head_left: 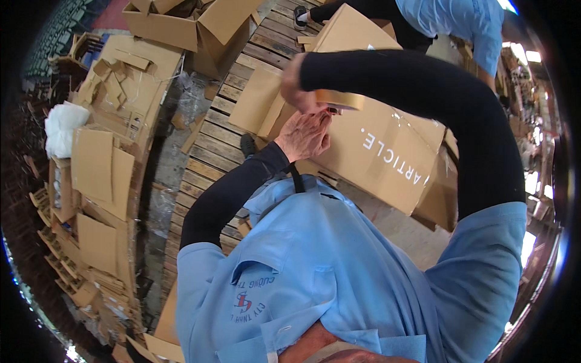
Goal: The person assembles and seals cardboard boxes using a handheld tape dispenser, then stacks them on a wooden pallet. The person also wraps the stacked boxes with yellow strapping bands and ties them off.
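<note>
A large brown cardboard carton (pixel 387 142) with white lettering lies in front of me, and its flap (pixel 257 100) stands out at the left end. Over that end my right hand (pixel 293 85), blurred by motion, is closed on a roll of tan packing tape (pixel 342 100). The wrist and forearm partly cover the roll. My left hand (pixel 304 134) is just below it, fingers bent together and meeting the right fingers beside the tape. What the left fingertips pinch is hidden.
Under the carton runs a slatted wooden platform (pixel 209 142). Another person (pixel 445 27) in a blue shirt bends over the far side. An opened carton (pixel 209 33) stands at far left. Flattened cardboard (pixel 97 181) and a white foam bundle (pixel 66 130) lie to the left.
</note>
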`<state>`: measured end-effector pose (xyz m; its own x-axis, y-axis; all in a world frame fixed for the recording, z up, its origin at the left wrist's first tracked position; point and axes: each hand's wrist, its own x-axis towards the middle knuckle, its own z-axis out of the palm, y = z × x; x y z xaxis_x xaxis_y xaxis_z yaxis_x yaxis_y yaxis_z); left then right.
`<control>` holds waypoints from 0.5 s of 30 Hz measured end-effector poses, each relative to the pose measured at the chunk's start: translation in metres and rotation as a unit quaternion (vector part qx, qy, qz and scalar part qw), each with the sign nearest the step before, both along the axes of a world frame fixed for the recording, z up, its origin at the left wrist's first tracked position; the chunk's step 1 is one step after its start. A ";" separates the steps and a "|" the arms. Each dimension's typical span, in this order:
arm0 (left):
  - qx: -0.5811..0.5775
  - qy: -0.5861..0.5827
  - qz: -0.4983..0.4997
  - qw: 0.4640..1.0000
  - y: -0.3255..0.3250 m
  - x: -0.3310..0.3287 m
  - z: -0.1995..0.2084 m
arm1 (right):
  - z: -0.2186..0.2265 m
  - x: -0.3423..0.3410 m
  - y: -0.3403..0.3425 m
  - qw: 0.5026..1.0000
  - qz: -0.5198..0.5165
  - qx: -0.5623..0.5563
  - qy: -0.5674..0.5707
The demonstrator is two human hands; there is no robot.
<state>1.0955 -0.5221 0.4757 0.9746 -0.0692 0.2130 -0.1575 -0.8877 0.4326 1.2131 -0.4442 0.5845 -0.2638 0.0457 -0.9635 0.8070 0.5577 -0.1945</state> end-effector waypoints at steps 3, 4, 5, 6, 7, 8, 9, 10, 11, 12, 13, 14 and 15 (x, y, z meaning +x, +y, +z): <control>-0.074 0.067 -0.045 0.994 -0.009 0.005 0.003 | -0.058 -0.008 0.007 0.999 0.029 -0.011 -0.038; -0.029 0.022 -0.055 0.998 -0.019 0.008 0.006 | -0.062 -0.014 -0.005 0.995 0.069 0.055 -0.037; 0.015 -0.025 -0.067 0.997 -0.032 0.009 0.010 | -0.063 -0.009 -0.011 0.994 0.064 0.089 -0.028; 0.057 -0.073 -0.065 0.994 -0.040 0.009 0.011 | -0.055 -0.010 -0.014 0.990 0.067 0.122 -0.016; 0.050 -0.038 -0.069 0.996 -0.047 0.007 0.012 | -0.006 -0.007 -0.011 0.992 0.031 0.119 0.004; 0.020 -0.047 -0.092 0.994 -0.053 0.005 0.011 | 0.035 -0.003 -0.012 0.993 -0.006 0.112 0.027; -0.009 -0.062 -0.120 0.991 -0.060 0.005 0.008 | 0.053 0.010 -0.016 0.992 -0.053 0.117 0.002; -0.038 -0.077 -0.147 0.985 -0.067 0.005 0.005 | 0.069 0.027 -0.021 0.987 -0.099 0.121 -0.023; -0.063 -0.057 -0.130 0.988 -0.066 0.003 0.001 | 0.094 0.041 -0.024 0.978 -0.137 0.157 0.002; -0.039 -0.058 -0.089 0.994 -0.055 0.008 0.008 | 0.115 0.061 -0.034 0.964 -0.183 0.192 0.025; -0.018 -0.056 -0.055 0.997 -0.038 0.017 0.021 | 0.129 0.086 -0.050 0.925 -0.274 0.247 0.088; 0.003 -0.050 -0.008 0.999 -0.021 0.026 0.028 | 0.137 0.108 -0.059 0.875 -0.349 0.297 0.155; 0.016 -0.071 0.033 0.997 -0.004 0.037 0.026 | 0.147 0.119 -0.067 0.851 -0.339 0.365 0.169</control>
